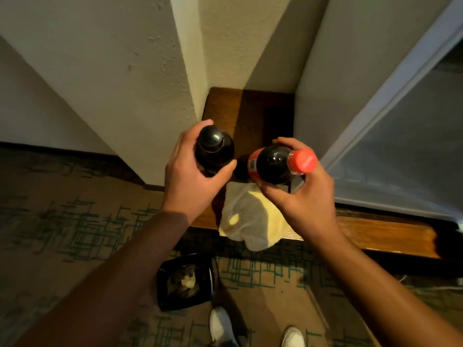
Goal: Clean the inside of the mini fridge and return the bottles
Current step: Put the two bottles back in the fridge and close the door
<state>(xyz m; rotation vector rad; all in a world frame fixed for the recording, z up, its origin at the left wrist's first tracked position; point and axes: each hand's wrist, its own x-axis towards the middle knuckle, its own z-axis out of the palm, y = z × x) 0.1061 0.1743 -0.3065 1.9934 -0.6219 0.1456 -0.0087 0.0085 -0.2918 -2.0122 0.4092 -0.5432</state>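
My left hand (193, 176) is wrapped around a dark bottle with a black cap (213, 149), held upright over the wooden shelf (225, 106). In my right hand (298, 194) I grip a dark soda bottle with a red cap and red label (278, 162), tilted so its cap points right. The two bottles are close together but apart. The white mini fridge (333, 78) stands at the right on the shelf, its door (406, 136) swung open toward me. A pale yellow cloth (250, 219) lies on the shelf's front edge below both hands.
A black bin (186, 281) with crumpled waste stands on the patterned carpet (62, 216) below the shelf. My two white shoes (223, 326) show at the bottom. A cream wall corner (140, 71) juts out left of the shelf.
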